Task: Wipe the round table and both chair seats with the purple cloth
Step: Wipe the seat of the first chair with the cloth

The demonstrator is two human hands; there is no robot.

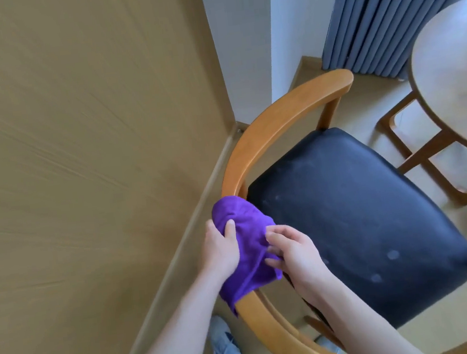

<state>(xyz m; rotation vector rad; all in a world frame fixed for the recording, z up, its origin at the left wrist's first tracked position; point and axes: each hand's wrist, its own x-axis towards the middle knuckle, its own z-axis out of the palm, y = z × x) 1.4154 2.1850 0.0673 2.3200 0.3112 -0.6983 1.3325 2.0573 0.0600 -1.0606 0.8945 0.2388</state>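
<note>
I hold one purple cloth bunched over the curved wooden back rail of one chair, at about 7 o'clock from the black seat. My left hand grips the cloth from the 9 o'clock side, thumb pressed into the fabric. My right hand pinches its folds from the 3 o'clock side, fingers closed on it. The seat shows several pale spots and carries nothing. One round table sits at 2 o'clock, its visible top bare. One grey curtain hangs at 1 o'clock. One shoe shows at 6 o'clock.
</note>
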